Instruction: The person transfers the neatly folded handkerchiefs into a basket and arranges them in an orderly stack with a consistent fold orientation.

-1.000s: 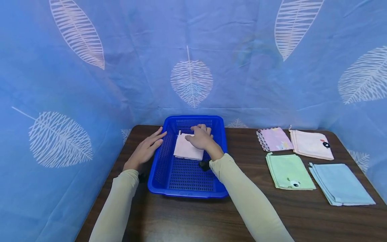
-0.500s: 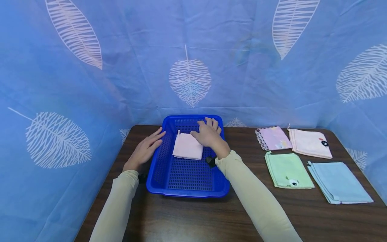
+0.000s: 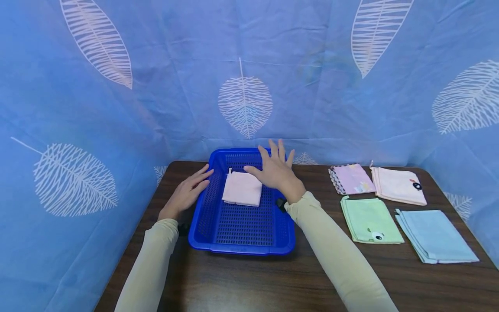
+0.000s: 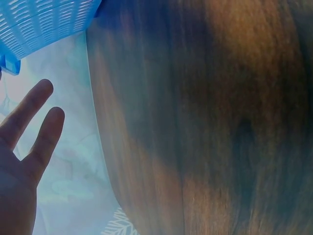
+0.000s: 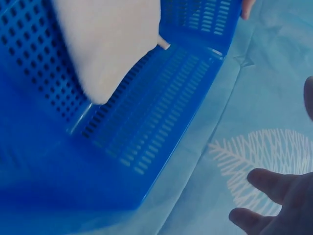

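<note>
A folded pale pink hand towel (image 3: 242, 189) with a small hanging loop lies flat inside a blue plastic basket (image 3: 241, 250). My right hand (image 3: 277, 170) hovers over the basket's far right side, fingers spread and holding nothing. In the right wrist view its fingers (image 5: 269, 183) are apart from the basket, while the towel (image 5: 112, 44) rests inside. At the basket's left rim is my left hand (image 3: 187, 195), its fingers fairly straight; whether the fingertips touch the rim is hard to tell. The left wrist view shows two extended fingers (image 4: 46, 132) below the basket's corner (image 4: 54, 24).
To the right on the dark wooden table (image 3: 241, 281) lie folded towels: a purple one (image 3: 354, 179), a pale pink one (image 3: 397, 185), a green one (image 3: 372, 221) and a light blue one (image 3: 438, 236). A blue leaf-patterned curtain (image 3: 304, 104) hangs behind the table.
My right hand has lifted away from the towel in the basket, moved right and spread its fingers. The towel stays where it was. My left hand has hardly moved.
</note>
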`<state>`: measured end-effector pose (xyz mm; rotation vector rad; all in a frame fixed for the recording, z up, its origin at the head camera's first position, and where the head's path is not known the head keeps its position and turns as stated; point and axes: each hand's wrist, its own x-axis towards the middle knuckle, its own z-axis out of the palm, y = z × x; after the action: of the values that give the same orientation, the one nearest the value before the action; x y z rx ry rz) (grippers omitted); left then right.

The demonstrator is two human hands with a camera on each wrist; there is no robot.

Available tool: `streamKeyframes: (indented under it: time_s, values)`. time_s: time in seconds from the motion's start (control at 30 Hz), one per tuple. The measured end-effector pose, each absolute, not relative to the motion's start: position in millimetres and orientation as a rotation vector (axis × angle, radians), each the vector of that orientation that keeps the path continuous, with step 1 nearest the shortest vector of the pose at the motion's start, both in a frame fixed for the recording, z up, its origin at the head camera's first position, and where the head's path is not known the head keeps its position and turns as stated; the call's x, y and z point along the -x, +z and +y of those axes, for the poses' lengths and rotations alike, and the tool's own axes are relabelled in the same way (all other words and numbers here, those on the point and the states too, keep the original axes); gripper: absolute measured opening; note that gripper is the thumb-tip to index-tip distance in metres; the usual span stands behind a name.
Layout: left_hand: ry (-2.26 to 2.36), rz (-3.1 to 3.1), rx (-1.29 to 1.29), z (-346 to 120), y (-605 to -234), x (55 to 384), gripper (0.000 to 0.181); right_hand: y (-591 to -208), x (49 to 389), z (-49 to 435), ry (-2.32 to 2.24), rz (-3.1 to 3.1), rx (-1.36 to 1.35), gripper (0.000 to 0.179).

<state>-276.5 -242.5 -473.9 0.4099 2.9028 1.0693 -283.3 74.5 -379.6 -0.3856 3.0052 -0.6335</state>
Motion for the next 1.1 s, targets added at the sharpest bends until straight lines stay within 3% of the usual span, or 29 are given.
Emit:
streamKeyframes:
  time_s: [1.1]
  values:
    - [1.099,2.885,-0.355,-241.2,-476.0,273.9,0.048,-380.2,284.1,126.6,-0.554,3.006,0.318,0.094]
